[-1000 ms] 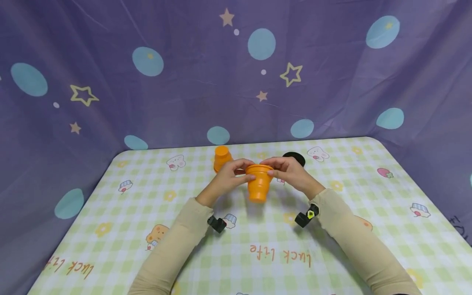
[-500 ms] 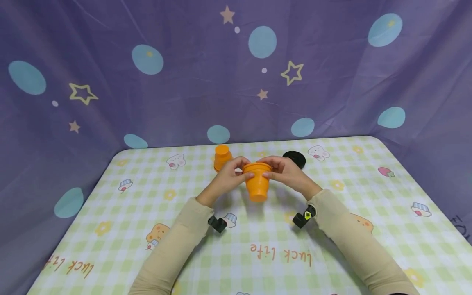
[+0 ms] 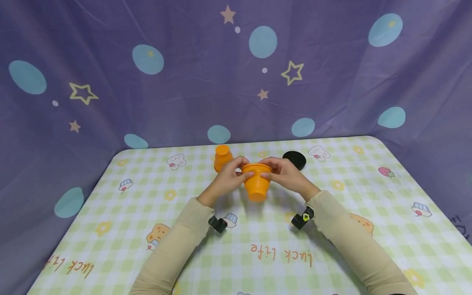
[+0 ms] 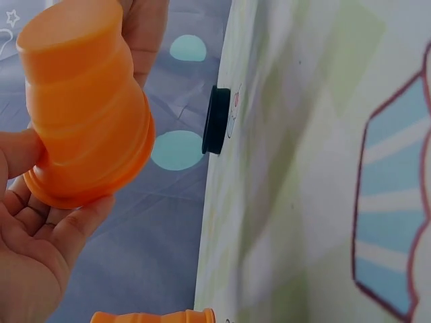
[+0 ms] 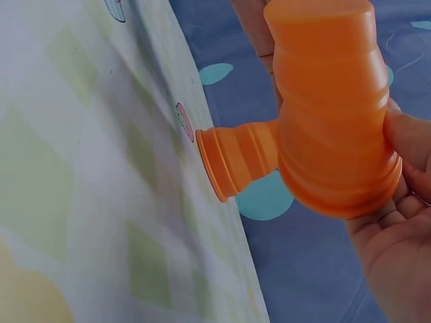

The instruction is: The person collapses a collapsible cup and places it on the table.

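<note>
One inverted orange cup (image 3: 223, 159) stands just beyond the left hand (image 3: 225, 178), whose fingers and thumb pinch a ridged orange cup (image 3: 257, 187) at its rim, above the green-checked cloth (image 3: 206, 262) and between both sets of fingers. Opposite, the right hand (image 3: 289, 176) pinches that rim too; past its fingers lies a black disc (image 3: 296, 159). A star-printed purple curtain (image 3: 184, 102) hangs beyond all the fingers, past the cloth's far edge.

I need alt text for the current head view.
Left hand and right hand hold an orange cup rim up above a checked cloth. Behind, a second cup stands upside down, a black disc to its right.
</note>
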